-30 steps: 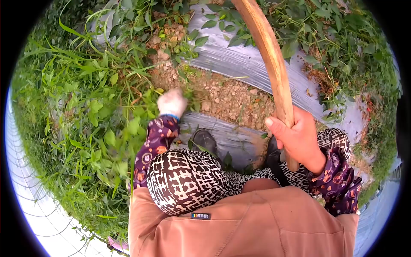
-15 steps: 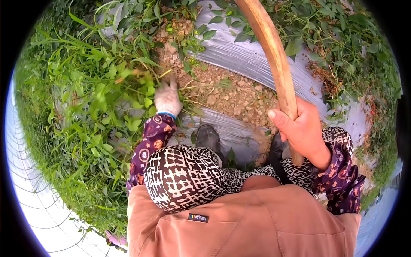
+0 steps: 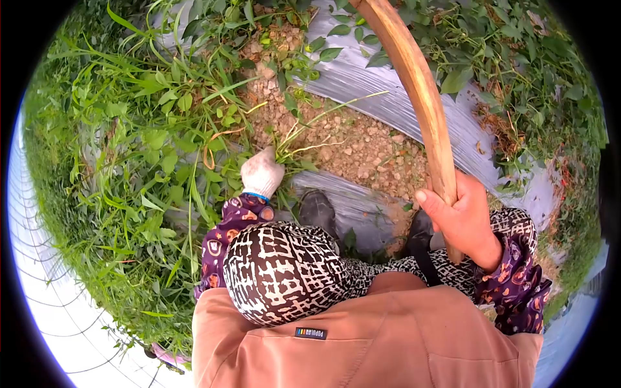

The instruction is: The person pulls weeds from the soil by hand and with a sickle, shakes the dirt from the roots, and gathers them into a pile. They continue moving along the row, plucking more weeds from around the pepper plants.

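A tuft of weeds (image 3: 292,143) is pinched in the grip of the left hand (image 3: 261,173), which is covered by a white knitted glove. The fingers are curled tightly round the base of the stems, low against the ground. From that grip the stems run up and to the right across a strip of soil (image 3: 352,152), so the long axis of the tuft slants away from the body, with its thin pale stalks fanned over the crumbs of earth.

Of the 2 hands, the left is by far the nearer to the tuft. The right hand (image 3: 463,218) is found well apart, on the far side of the soil. It is bare, and its grip is pressed together round a wooden handle (image 3: 420,97). The handle is smooth, round and gently curved, and it is held steeply and leads out of the top of the view. Neither of its ends can be made out.

The soil is dry, pale brown and pebbly, and it is bordered by a crinkled silver plastic sheet (image 3: 381,97). Dense green weeds (image 3: 129,161) are massed just beside the gloved hand. 1 dark shoe (image 3: 317,210) is planted near the tuft, below it.
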{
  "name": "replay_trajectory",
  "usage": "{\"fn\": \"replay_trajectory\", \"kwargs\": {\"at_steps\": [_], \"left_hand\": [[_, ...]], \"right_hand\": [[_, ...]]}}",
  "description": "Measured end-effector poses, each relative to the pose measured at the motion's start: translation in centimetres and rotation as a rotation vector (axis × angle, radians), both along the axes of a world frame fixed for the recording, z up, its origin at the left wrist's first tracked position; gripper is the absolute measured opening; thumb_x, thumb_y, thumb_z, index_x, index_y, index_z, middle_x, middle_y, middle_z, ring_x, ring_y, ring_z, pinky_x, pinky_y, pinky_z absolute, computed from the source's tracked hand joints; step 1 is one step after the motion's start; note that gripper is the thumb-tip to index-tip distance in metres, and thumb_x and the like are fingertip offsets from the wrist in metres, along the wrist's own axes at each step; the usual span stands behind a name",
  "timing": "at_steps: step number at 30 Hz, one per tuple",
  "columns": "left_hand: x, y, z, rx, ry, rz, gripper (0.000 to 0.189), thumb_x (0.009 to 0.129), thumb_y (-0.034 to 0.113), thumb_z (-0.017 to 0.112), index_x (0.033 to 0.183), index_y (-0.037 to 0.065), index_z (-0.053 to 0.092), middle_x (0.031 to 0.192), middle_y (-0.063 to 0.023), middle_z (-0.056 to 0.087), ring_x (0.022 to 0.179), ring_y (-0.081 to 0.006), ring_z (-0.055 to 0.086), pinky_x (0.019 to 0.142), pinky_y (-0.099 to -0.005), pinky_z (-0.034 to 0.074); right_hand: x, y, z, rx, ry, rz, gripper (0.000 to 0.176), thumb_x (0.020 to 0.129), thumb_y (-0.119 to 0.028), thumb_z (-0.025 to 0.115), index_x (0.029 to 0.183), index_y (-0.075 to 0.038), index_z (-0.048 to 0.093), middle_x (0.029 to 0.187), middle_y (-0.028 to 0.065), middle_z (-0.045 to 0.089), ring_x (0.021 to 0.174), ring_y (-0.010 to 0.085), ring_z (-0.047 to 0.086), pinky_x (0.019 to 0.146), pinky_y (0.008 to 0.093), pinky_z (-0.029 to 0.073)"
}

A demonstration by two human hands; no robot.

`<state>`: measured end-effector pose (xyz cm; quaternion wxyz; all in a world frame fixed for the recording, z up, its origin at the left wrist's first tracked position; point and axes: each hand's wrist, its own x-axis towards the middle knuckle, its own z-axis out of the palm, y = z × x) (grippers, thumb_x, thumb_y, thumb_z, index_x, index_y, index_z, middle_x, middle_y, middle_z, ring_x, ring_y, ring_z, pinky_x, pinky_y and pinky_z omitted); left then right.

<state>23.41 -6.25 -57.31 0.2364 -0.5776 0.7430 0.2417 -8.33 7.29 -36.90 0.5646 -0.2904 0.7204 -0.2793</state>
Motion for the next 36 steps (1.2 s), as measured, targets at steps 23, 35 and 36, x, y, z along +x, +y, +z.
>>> {"fn": "replay_trajectory", "kwargs": {"at_steps": [23, 35, 36], "left_hand": [[1.6, 7.3, 2.2, 0.290, -0.216, -0.391, 0.060, 0.077, 0.007, 0.063, 0.135, 0.006, 0.047, 0.090, -0.0125, 0.058, 0.084, -0.0234, 0.063, 0.062, -0.0302, 0.057], [-1.7, 1.0, -1.4, 0.277, -0.334, -0.003, 0.028, 0.081, 0.021, 0.066, 0.104, 0.005, 0.071, 0.104, -0.0157, 0.071, 0.095, -0.0306, 0.069, 0.081, -0.0412, 0.056], [-1.2, 0.9, -1.5, 0.255, -0.220, -0.030, 0.028, 0.082, 0.021, 0.066, 0.104, 0.005, 0.070, 0.104, -0.0167, 0.071, 0.097, -0.0292, 0.069, 0.082, -0.0406, 0.055]], "right_hand": [[-0.7, 3.9, -1.4, 0.478, -0.051, 0.272, 0.022, 0.090, -0.017, 0.068, 0.088, 0.003, 0.058, 0.063, 0.0014, 0.054, 0.056, 0.0107, 0.051, 0.053, 0.0285, 0.044], [2.9, 1.6, -4.1, 0.259, -0.119, 0.312, 0.024, 0.091, -0.021, 0.068, 0.083, 0.000, 0.058, 0.060, 0.0001, 0.054, 0.044, 0.0069, 0.049, 0.041, 0.0254, 0.039], [2.9, 1.1, -3.5, 0.330, -0.150, 0.296, 0.024, 0.091, -0.021, 0.068, 0.084, 0.000, 0.059, 0.061, 0.0005, 0.054, 0.044, 0.0070, 0.049, 0.041, 0.0253, 0.039]]}}
